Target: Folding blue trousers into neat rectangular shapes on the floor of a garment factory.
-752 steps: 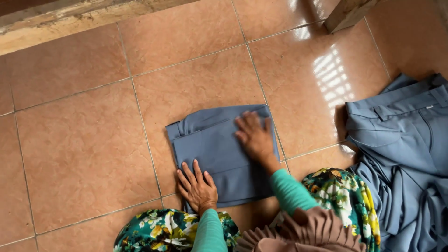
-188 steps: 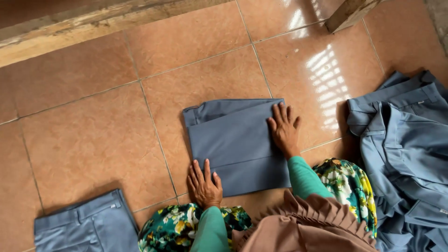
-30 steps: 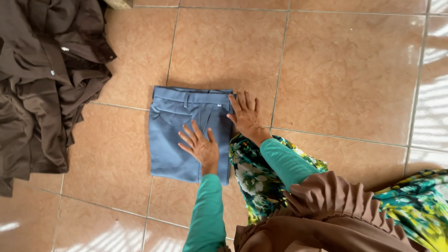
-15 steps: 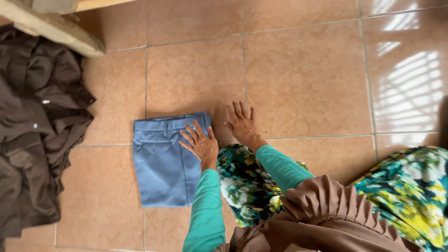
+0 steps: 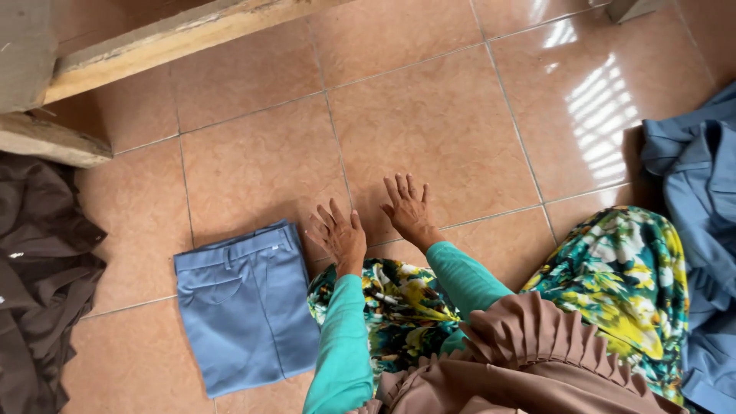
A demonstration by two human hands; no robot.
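Folded blue trousers (image 5: 244, 307) lie flat on tile floor (image 5: 429, 123), just left of left hand (image 5: 339, 234). Both hands splayed, holding nothing; right hand (image 5: 408, 208) (palm down) beside left. Best keep palms clear of trousers' edge.

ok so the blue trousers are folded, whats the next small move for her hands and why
Probably a reach with the right hand toward the heap of blue-grey clothes at the right edge. The folded blue trousers lie flat and squared beside the left hand, both hands are empty and spread over bare tile floor, and that heap looks unfolded.
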